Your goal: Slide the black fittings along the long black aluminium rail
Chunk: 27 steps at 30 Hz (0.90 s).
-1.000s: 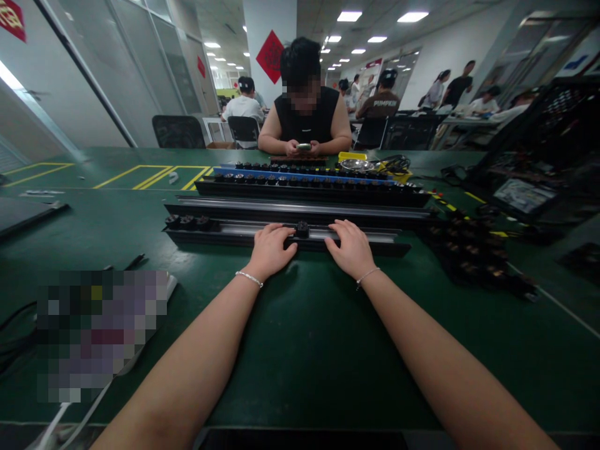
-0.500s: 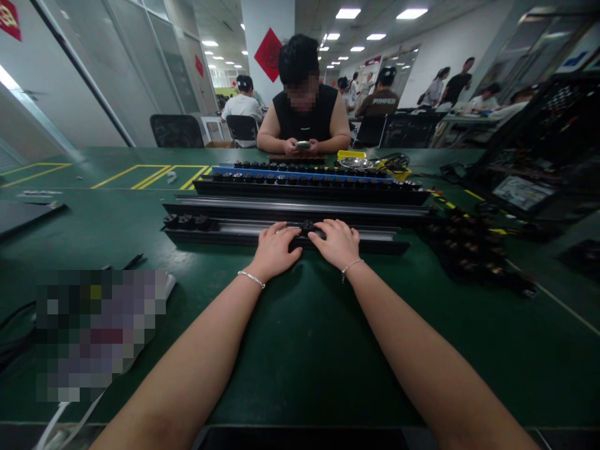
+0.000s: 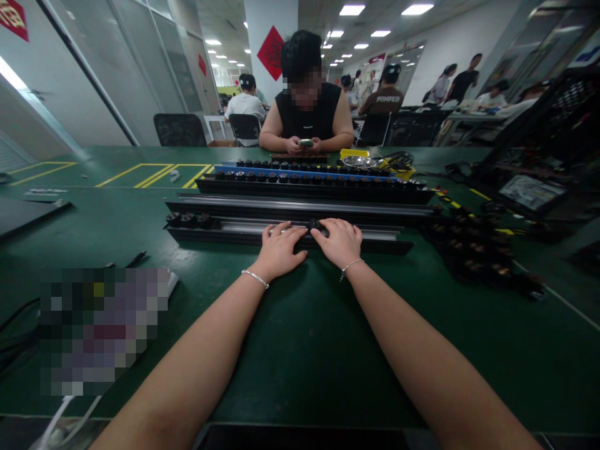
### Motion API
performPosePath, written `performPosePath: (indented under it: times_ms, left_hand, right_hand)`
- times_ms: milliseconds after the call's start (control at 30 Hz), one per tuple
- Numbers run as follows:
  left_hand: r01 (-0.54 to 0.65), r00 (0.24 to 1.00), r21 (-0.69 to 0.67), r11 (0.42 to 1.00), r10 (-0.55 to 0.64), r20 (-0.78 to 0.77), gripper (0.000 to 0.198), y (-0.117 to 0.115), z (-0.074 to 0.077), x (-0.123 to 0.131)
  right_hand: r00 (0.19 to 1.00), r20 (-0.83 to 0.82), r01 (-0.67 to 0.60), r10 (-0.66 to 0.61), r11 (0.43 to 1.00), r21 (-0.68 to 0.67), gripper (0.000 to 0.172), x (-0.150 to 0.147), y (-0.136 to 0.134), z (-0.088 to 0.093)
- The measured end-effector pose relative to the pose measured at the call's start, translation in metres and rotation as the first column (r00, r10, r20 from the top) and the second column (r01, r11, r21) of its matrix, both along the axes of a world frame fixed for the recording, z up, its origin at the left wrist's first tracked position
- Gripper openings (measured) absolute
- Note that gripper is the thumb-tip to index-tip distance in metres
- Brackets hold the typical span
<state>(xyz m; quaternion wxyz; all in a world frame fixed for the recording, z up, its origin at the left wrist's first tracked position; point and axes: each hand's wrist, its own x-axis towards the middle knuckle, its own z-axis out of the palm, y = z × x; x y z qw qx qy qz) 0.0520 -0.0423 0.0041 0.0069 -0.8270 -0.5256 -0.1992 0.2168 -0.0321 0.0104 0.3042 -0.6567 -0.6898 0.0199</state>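
Note:
A long black channel rail [image 3: 239,236] with a shiny inner strip lies across the table in front of me. Near its middle is a small black part [image 3: 313,224], mostly covered by my fingers. My right hand [image 3: 341,242] has its thumb and forefinger closed around that part. My left hand [image 3: 282,250] rests over the rail just left of it, fingers stretched forward and thumb apart; its fingertips come close to the part, and I cannot tell whether they touch it. Several round black parts [image 3: 188,219] sit in the rail's left end.
Behind lies a second black rail [image 3: 300,205], then a rail filled with black parts [image 3: 309,181] and a blue strip [image 3: 229,168]. A dark pile of parts [image 3: 478,250] is at the right, a metal dish [image 3: 360,162] farther back. A seated person [image 3: 307,106] opposite holds a phone.
The view has shifted slightly. My right thumb and forefinger now cover more of the small black part. The left hand stays beside it on the rail.

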Motion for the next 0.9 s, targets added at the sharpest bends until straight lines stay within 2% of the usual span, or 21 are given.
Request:
performPosePath:
  times_ms: [600, 900]
  left_hand:
    - [-0.004, 1.0, 0.01, 1.0, 0.005, -0.027, 0.053, -0.0024, -0.0017, 0.0051]
    - [-0.003, 0.999, 0.019, 1.0, 0.004, -0.035, 0.056, -0.0028, -0.0025, 0.0046]
  right_hand:
    - [0.997, -0.005, 0.076, -0.076, 0.996, 0.056, 0.037, -0.0072, 0.0001, -0.0053]
    - [0.997, -0.033, 0.078, -0.076, 0.994, 0.078, 0.034, -0.0072, 0.0006, -0.0066]
